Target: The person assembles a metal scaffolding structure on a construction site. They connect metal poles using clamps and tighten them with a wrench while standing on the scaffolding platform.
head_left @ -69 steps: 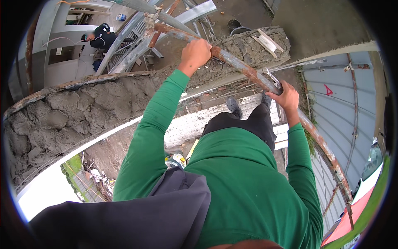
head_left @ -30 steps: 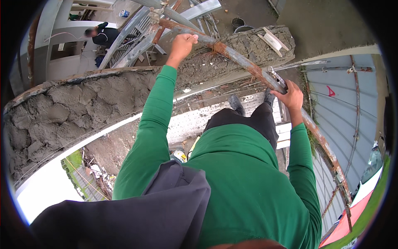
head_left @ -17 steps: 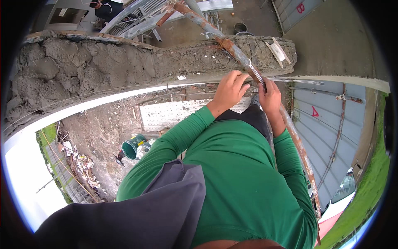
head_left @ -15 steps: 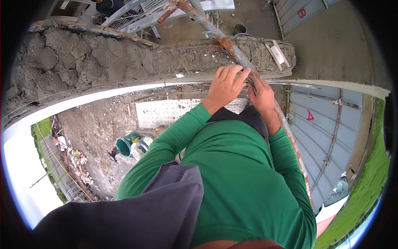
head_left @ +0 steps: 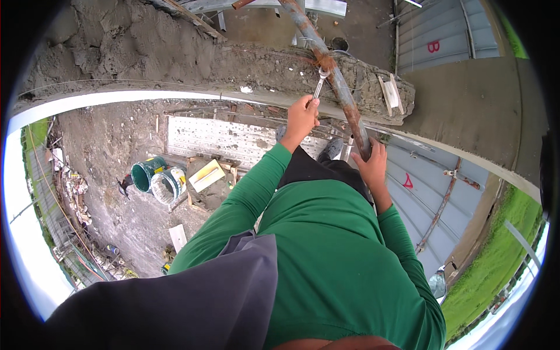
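Observation:
A metal wrench [head_left: 318, 88] is in my left hand [head_left: 301, 121], its fingers closed around the handle. The wrench's far end meets a rusty joint [head_left: 325, 62] on a long, rust-stained metal pipe [head_left: 351, 112]. That pipe slants across a rough concrete ledge [head_left: 262, 73] from the far side down toward me. My right hand [head_left: 372, 169] wraps round the pipe's near end, thumb on one side and fingers on the other. Thin wire lies along the ledge by the joint.
A white wooden-ended spool [head_left: 391, 94] rests on the ledge, right of the pipe. Wet mortar [head_left: 116, 46] covers its left part. Down below are a green bucket [head_left: 142, 175], a white bucket [head_left: 167, 185], a yellowish float [head_left: 206, 176] and a perforated white panel [head_left: 227, 140]. Grey metal sheeting [head_left: 402, 192] stands at right.
My left hand has come off the pipe, moved left and now shows a wrench. My right hand is lower, at the pipe's near end. The view has shifted, showing more floor at left.

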### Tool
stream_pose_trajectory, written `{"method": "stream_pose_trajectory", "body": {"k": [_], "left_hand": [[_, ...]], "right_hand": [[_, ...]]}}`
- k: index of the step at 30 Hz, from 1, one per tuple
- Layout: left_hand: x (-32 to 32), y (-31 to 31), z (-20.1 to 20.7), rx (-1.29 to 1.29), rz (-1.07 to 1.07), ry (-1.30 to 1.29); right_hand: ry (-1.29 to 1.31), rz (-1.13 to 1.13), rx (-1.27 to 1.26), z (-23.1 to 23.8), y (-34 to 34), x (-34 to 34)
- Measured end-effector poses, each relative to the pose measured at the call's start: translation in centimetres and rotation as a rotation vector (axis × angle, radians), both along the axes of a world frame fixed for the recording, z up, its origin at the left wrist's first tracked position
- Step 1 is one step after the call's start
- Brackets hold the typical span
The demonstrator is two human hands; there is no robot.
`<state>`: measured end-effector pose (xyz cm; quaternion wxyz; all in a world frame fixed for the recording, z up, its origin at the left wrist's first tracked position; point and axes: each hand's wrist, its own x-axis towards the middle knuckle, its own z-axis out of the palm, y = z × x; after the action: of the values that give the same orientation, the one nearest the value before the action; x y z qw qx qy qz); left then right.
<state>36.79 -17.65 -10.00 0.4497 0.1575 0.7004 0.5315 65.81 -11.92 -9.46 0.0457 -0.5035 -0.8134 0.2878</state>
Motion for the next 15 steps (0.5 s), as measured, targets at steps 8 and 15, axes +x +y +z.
{"method": "stream_pose_trajectory", "body": {"k": [8, 15], "left_hand": [[-4.9, 4.4, 6.6, -0.256, -0.351, 0.303], [-12.4, 10.7, 10.8, -0.570, -0.766, 0.513]], "right_hand": [[-0.130, 0.029, -0.176, -4.1, 1.4, 3.1], [-0.046, 0.044, -0.263, -3.3, 2.5, 2.4]]}}
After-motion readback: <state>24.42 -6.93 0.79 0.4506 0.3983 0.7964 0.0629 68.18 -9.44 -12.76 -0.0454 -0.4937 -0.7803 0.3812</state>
